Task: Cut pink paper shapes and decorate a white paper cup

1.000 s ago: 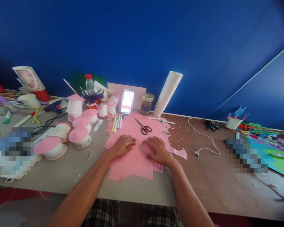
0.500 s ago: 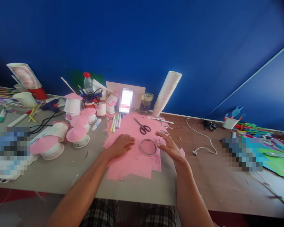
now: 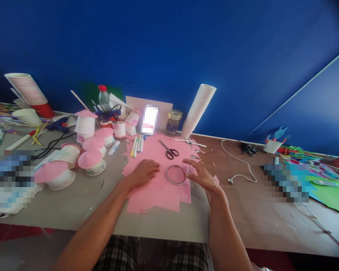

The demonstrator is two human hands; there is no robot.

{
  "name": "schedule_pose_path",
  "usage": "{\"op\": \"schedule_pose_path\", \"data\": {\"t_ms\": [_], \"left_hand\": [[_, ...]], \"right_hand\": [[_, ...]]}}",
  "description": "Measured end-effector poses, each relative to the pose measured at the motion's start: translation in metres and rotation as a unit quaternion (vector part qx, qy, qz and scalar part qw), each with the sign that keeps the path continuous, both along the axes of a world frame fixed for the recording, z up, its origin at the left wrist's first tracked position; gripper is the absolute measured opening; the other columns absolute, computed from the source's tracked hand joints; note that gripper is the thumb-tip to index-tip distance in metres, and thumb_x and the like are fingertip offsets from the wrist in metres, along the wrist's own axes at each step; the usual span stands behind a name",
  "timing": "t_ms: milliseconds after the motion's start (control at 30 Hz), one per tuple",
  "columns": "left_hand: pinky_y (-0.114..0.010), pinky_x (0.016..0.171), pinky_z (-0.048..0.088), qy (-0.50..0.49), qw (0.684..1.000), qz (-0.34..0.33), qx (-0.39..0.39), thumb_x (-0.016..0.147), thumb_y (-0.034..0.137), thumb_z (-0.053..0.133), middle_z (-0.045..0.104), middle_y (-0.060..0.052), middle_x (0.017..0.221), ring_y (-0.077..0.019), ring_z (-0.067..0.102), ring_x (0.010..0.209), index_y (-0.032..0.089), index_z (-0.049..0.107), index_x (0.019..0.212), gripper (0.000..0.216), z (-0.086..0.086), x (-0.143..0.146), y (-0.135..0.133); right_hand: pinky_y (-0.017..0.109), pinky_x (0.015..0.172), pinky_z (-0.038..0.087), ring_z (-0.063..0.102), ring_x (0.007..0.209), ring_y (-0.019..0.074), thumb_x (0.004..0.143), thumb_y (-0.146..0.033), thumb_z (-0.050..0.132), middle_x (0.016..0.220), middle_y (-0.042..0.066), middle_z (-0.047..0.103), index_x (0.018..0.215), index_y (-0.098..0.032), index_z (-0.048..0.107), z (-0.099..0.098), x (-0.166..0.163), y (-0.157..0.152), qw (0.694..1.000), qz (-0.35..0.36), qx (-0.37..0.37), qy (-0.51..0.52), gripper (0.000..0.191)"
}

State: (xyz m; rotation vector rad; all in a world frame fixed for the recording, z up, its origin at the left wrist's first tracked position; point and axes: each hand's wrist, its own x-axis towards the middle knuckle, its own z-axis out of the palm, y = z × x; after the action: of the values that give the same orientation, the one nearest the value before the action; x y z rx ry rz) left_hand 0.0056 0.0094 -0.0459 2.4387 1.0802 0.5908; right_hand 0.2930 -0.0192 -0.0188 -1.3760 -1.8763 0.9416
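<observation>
A stack of pink paper sheets (image 3: 155, 195) lies on the table in front of me. My left hand (image 3: 143, 172) rests palm down on the paper with the fingers loosely curled and flat. A clear round ring (image 3: 176, 174) sits on the pink paper between my hands. Just right of the ring hovers my right hand (image 3: 202, 175), fingers spread and holding nothing. Black-handled scissors (image 3: 168, 149) lie on the paper behind the ring.
Upturned cups with pink paper tops (image 3: 92, 160) crowd the left. Markers (image 3: 137, 144), a glue gun (image 3: 60, 124), a jar (image 3: 173, 122) and a leaning stack of white cups (image 3: 198, 111) stand behind. A white cable (image 3: 238, 165) and coloured craft materials (image 3: 322, 169) lie right.
My right hand lifted off the ring and moved to its right, fingers spreading. The ring stays on the paper. My left hand has hardly moved.
</observation>
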Motion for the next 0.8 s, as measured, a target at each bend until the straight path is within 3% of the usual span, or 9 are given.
{"op": "schedule_pose_path", "data": {"t_ms": [133,300,500,800], "left_hand": [[-0.044,0.103,0.035,-0.004,1.000,-0.011,0.017,0.080,0.016,0.057,0.063,-0.006,0.120,-0.0223,0.052,0.115,0.020,0.067,0.102,0.025,-0.001,0.000,0.001],[-0.043,0.101,0.037,-0.012,0.999,-0.025,0.041,0.081,0.019,0.056,0.063,-0.006,0.119,-0.0219,0.054,0.114,0.021,0.066,0.101,0.022,-0.003,-0.002,0.003],[-0.044,0.101,0.036,-0.012,0.999,-0.029,0.028,0.082,0.019,0.055,0.063,-0.007,0.120,-0.0224,0.054,0.114,0.021,0.066,0.102,0.022,0.001,-0.002,0.002],[-0.044,0.101,0.037,-0.018,0.999,-0.032,0.036,0.082,0.021,0.055,0.063,-0.008,0.120,-0.0222,0.054,0.113,0.021,0.065,0.103,0.023,0.001,-0.002,0.002]], "right_hand": [[0.049,0.111,0.023,0.027,0.135,0.0262,0.069,-0.029,0.066,0.137,0.003,0.047,0.126,-0.028,0.053,0.004,-0.013,-0.002,0.995,0.034,-0.009,-0.095,0.059],[0.050,0.110,0.023,0.026,0.135,0.0279,0.066,-0.023,0.066,0.138,0.004,0.046,0.128,-0.026,0.051,0.002,-0.025,-0.002,0.988,0.057,0.006,-0.142,0.064],[0.051,0.109,0.024,0.028,0.133,0.0297,0.063,-0.018,0.063,0.135,0.007,0.048,0.126,-0.024,0.053,-0.008,-0.028,0.000,0.985,0.058,0.041,-0.157,0.064],[0.051,0.108,0.024,0.030,0.131,0.0294,0.063,-0.017,0.061,0.133,0.006,0.048,0.124,-0.025,0.054,-0.005,-0.030,-0.002,0.983,0.062,0.043,-0.169,0.062]]}}
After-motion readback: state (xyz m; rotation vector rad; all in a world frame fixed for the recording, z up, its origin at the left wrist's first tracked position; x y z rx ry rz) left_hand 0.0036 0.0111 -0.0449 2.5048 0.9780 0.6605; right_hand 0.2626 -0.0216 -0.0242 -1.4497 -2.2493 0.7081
